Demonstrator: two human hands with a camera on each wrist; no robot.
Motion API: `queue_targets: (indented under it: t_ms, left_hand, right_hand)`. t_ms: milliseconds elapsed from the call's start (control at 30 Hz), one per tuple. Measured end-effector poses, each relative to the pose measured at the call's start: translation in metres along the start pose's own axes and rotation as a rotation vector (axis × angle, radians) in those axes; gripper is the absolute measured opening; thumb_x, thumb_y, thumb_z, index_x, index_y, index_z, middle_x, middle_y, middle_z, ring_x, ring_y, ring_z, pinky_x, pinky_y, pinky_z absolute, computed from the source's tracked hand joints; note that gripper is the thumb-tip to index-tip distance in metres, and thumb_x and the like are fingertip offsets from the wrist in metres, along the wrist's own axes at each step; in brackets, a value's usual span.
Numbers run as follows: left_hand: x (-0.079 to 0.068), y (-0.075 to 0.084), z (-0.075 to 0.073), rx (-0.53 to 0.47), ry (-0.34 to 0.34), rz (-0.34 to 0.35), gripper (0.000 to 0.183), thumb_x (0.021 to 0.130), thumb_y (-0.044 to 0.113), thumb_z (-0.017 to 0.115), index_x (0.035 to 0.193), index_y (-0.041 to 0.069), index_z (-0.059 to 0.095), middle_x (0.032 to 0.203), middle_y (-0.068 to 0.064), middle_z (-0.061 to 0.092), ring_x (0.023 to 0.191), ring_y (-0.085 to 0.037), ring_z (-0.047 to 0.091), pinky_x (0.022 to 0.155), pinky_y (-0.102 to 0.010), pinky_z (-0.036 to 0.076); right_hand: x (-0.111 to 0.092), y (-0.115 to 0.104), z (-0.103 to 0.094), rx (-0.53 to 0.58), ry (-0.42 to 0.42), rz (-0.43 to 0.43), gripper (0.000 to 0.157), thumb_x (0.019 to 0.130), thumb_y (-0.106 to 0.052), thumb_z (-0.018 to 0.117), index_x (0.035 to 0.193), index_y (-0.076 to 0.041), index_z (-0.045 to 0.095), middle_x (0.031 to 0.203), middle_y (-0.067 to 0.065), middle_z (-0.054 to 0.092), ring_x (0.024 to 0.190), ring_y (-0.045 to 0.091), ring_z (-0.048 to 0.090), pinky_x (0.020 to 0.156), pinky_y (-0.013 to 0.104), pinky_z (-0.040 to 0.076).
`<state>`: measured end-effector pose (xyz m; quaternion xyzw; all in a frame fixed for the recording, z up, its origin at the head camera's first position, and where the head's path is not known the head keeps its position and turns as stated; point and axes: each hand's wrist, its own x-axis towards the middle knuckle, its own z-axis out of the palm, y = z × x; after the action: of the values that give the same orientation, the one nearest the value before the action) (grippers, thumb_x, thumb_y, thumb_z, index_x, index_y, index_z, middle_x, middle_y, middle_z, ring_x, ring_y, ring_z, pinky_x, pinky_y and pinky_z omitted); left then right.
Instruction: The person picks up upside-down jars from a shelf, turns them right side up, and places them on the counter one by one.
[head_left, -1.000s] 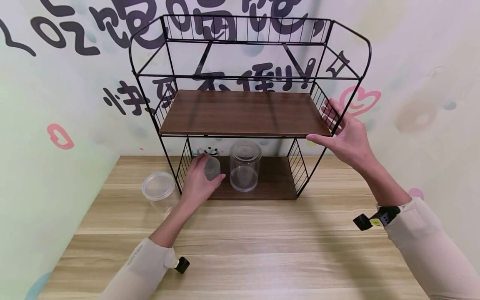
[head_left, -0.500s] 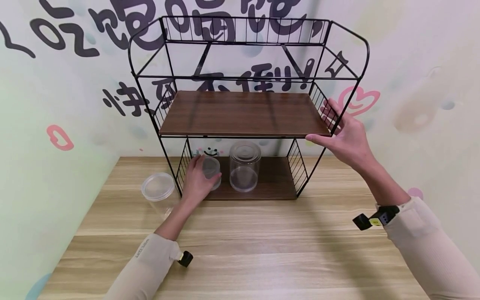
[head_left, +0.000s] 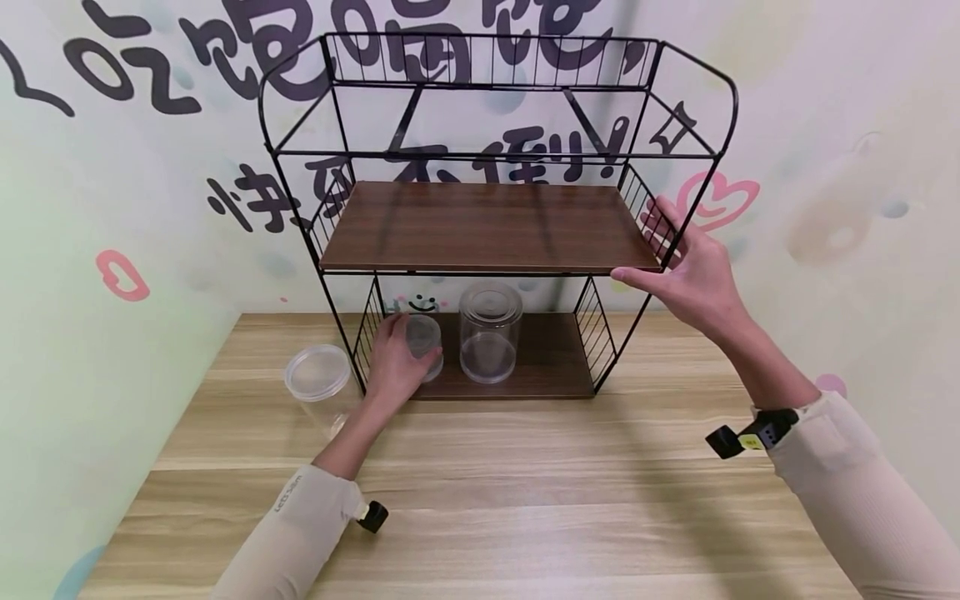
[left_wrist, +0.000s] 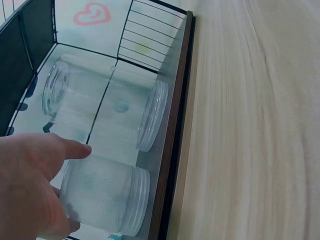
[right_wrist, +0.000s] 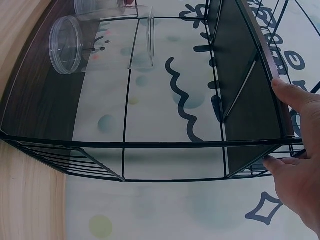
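Wood-grain tabletop (head_left: 525, 500) carries everything. Black wire rack (head_left: 487, 272) stands along its back edge. Lower shelf (head_left: 555, 358) has a clear tall jar (head_left: 491, 333) about midway between its left and right edges, ridged end down. Lidded jar (head_left: 318, 379) is outside the rack, toward the tabletop's back left corner. Right hand (head_left: 697, 275) grips the rack's right side, likely bracing it. Left hand (head_left: 393, 362) has thumb and fingers around the short jar (left_wrist: 102, 195), ridged end down at the lower shelf, between the tall jar and the shelf's left edge.

Step in hand, my read: seating or adjusting the short jar. Can't tell if the shelf takes its full weight. Next move probably calls for: confirm flat, spread fingers, back out over the front edge, avoiding the lidded jar.
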<state>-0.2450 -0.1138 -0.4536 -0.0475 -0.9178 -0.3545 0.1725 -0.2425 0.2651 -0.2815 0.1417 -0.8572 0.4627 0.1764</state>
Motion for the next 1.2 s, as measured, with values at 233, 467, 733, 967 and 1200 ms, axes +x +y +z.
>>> queue_targets:
  t_ms: [233, 467, 733, 967, 1200]
  left_hand:
    - [-0.009, 0.006, -0.006, 0.025, -0.015, 0.045, 0.076, 0.076, 0.027, 0.082, 0.133, -0.011, 0.05, 0.136, -0.027, 0.046, 0.125, -0.041, 0.046, 0.103, -0.054, 0.042]
    - [-0.02, 0.016, -0.015, 0.028, -0.024, 0.062, 0.075, 0.076, 0.026, 0.081, 0.134, -0.009, 0.05, 0.137, -0.026, 0.046, 0.126, -0.042, 0.045, 0.105, -0.052, 0.041]
    - [-0.035, 0.028, -0.025, 0.021, -0.028, 0.103, 0.076, 0.074, 0.028, 0.081, 0.133, -0.008, 0.052, 0.135, -0.023, 0.05, 0.123, -0.039, 0.049, 0.105, -0.049, 0.042]
    - [-0.047, 0.039, -0.032, -0.012, -0.085, 0.076, 0.079, 0.074, 0.035, 0.082, 0.136, -0.002, 0.052, 0.138, -0.014, 0.049, 0.125, -0.032, 0.05, 0.106, -0.046, 0.043]
    - [-0.056, 0.052, -0.035, -0.121, -0.123, 0.056, 0.079, 0.073, 0.037, 0.083, 0.137, 0.003, 0.053, 0.138, -0.008, 0.051, 0.123, -0.029, 0.053, 0.104, -0.047, 0.044]
  right_hand:
    - [0.0, 0.001, 0.002, -0.005, -0.001, -0.008, 0.102, 0.068, -0.008, 0.089, 0.152, -0.011, 0.033, 0.147, 0.01, 0.048, 0.131, 0.022, 0.051, 0.103, 0.018, 0.042]
    - [-0.002, 0.001, 0.0, 0.006, 0.001, -0.006, 0.1, 0.068, -0.009, 0.089, 0.152, -0.011, 0.034, 0.149, 0.006, 0.047, 0.131, 0.022, 0.051, 0.101, 0.016, 0.042]
    - [-0.002, -0.001, 0.0, -0.019, 0.008, -0.018, 0.099, 0.069, -0.012, 0.089, 0.151, -0.011, 0.035, 0.148, 0.005, 0.048, 0.129, 0.019, 0.053, 0.1, 0.014, 0.042]
    - [-0.002, -0.002, 0.0, -0.017, -0.003, -0.027, 0.099, 0.07, -0.012, 0.089, 0.152, -0.012, 0.034, 0.149, 0.005, 0.047, 0.131, 0.021, 0.051, 0.1, 0.012, 0.042]
    - [-0.006, -0.002, -0.001, 0.018, 0.0, -0.036, 0.098, 0.07, -0.006, 0.087, 0.152, -0.012, 0.035, 0.147, 0.009, 0.048, 0.131, 0.02, 0.051, 0.1, 0.019, 0.044]
